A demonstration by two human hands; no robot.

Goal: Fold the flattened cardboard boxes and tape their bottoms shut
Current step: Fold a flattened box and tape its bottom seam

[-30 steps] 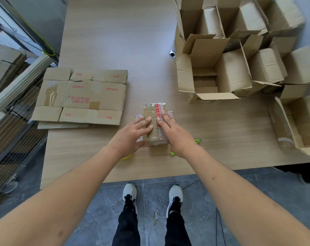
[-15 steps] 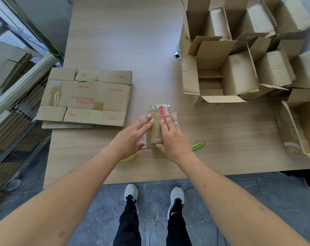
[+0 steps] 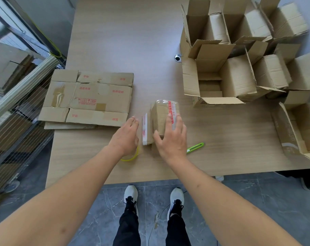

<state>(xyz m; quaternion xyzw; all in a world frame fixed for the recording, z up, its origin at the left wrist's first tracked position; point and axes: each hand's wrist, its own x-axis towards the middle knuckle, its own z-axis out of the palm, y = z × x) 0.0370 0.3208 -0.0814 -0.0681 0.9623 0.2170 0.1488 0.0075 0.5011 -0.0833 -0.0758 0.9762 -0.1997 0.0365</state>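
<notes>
**Taped box under right hand, left hand off it**

Small box (image 3: pixel 164 118) sits bottom-up near the front edge of the table (image 3: pixel 115 32), between the two hands. Tape already runs over its top face and down the sides, with a red-printed strip along the right. Inverted like this so the bottom seam faces up for taping and pressing, I'd say.

Right hand (image 3: pixel 172 137): fingers straight and spread, lying flat on the box's top face, thumb against the near left corner. No curl round it, more a press than a grip. Likely smoothing the tape down or steadying the box.

Left hand (image 3: pixel 126 135): fingers straight and together, holding nothing, just beside the box's left side. Can't tell if the fingertips touch the tape flap there; looks like a small gap.

Tape roll (image 3: pixel 131 156) lies on the table directly under the left wrist, mostly hidden. Green cutter (image 3: pixel 195 147) lies just right of the right hand. Both within easy reach, sensible for repeat cycles.

Stack of flattened boxes (image 3: pixel 90 98) sits on the left of the table, beyond the left hand. Finished open boxes (image 3: pixel 239 68) crowd the far right. Layout reads as left-to-right flow: raw stock, work spot, done pile.

Judgement: this box's bottom is about sealed.
</notes>
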